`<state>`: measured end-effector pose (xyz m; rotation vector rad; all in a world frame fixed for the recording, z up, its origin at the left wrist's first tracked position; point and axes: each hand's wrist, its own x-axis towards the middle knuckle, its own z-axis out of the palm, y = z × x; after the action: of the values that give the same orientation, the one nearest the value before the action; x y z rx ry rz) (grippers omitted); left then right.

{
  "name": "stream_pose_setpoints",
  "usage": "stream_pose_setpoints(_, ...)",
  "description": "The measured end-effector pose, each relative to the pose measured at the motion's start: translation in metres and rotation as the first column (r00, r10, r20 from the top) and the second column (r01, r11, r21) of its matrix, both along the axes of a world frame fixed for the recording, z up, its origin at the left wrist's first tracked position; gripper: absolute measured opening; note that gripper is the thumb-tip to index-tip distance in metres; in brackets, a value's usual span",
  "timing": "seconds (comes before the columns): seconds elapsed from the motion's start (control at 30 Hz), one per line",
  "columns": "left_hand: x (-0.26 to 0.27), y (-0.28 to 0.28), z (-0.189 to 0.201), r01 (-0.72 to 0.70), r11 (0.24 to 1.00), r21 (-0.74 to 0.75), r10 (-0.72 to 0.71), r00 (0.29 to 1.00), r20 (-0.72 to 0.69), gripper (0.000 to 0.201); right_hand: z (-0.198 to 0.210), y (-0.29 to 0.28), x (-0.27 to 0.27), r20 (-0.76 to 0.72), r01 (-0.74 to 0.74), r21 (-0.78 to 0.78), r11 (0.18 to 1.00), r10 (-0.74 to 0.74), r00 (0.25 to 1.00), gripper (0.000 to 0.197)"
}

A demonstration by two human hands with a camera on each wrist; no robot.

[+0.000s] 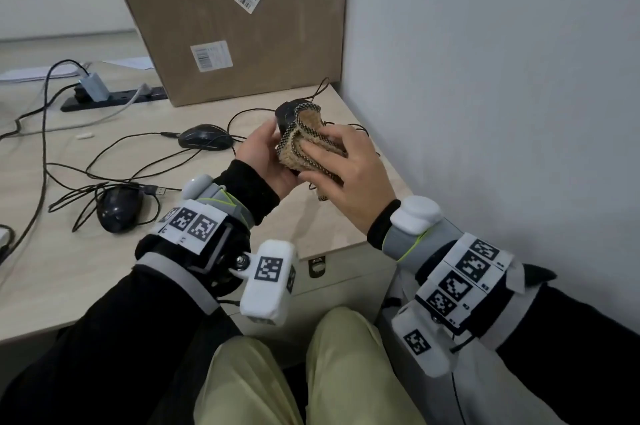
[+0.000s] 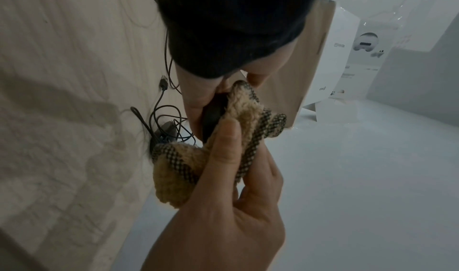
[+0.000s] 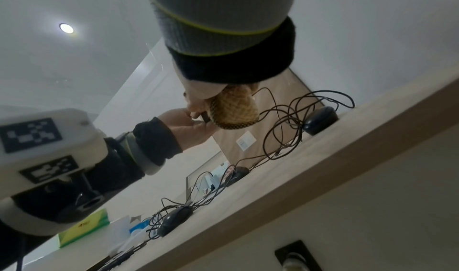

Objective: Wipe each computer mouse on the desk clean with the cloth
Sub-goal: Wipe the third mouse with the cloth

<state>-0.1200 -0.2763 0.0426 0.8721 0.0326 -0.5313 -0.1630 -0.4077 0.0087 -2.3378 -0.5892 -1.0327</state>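
Observation:
My left hand [image 1: 266, 151] holds a black wired mouse [image 1: 285, 115] up above the desk's right corner, with its fingers curled around the body. My right hand [image 1: 337, 156] grips a tan fleece cloth [image 1: 304, 147] with a checked edge and presses it against the mouse, thumb underneath. In the left wrist view the cloth [image 2: 246, 118] covers most of the mouse [image 2: 213, 116]. Two more black mice [image 1: 204, 137] [image 1: 119, 208] lie on the desk to the left. The right wrist view shows a third mouse [image 3: 320, 120] on the desk near the box.
A large cardboard box [image 1: 242, 19] stands at the back against the wall. A black power strip [image 1: 114, 99] with a plugged adapter lies at the back left. Mouse cables [image 1: 104, 161] sprawl over the light wood desk [image 1: 52, 269]. The white wall [image 1: 485, 78] is close on the right.

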Motion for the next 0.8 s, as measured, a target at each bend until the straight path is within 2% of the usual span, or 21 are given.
stream_pose_setpoints(0.07,0.001,-0.001,-0.001,-0.001,0.997,-0.074,0.0,1.0,-0.017,0.065,0.005,-0.002,-0.002,-0.018,0.0,-0.025,1.0,-0.001,1.0,0.043)
stream_pose_setpoints(0.17,0.002,-0.004,0.001,0.019,0.979,-0.204,-0.029,0.998,-0.047,0.061,0.007,-0.007,-0.003,0.013,0.033,-0.137,0.99,-0.032,0.999,0.038)
stream_pose_setpoints(0.3,-0.009,-0.008,0.007,0.187,0.958,-0.216,-0.184,0.982,0.031,0.04,0.005,-0.004,0.001,0.084,0.015,-0.268,0.963,0.007,0.996,0.028)
stream_pose_setpoints(0.43,-0.014,-0.009,0.008,0.283,0.928,-0.243,-0.277,0.959,0.058,0.034,0.002,-0.003,0.0,0.178,0.143,-0.327,0.934,-0.088,0.98,0.025)
stream_pose_setpoints(0.5,-0.013,-0.008,0.007,0.307,0.924,-0.227,-0.303,0.952,0.055,0.033,0.004,-0.005,0.0,0.23,0.158,-0.341,0.927,-0.081,0.97,0.025)
stream_pose_setpoints(0.6,-0.011,-0.006,0.004,0.314,0.935,-0.168,-0.308,0.95,0.058,0.042,0.013,-0.004,0.004,0.274,0.188,-0.273,0.943,-0.111,0.955,0.023)
stream_pose_setpoints(0.7,-0.013,-0.007,0.005,0.279,0.955,-0.098,-0.272,0.959,0.08,0.045,0.022,-0.005,0.009,0.267,0.187,-0.175,0.967,-0.136,0.954,0.021)
stream_pose_setpoints(0.8,-0.016,-0.01,0.006,0.245,0.969,0.001,-0.244,0.966,0.088,0.053,0.031,-0.006,0.013,0.231,0.208,-0.171,0.963,-0.166,0.959,0.022)
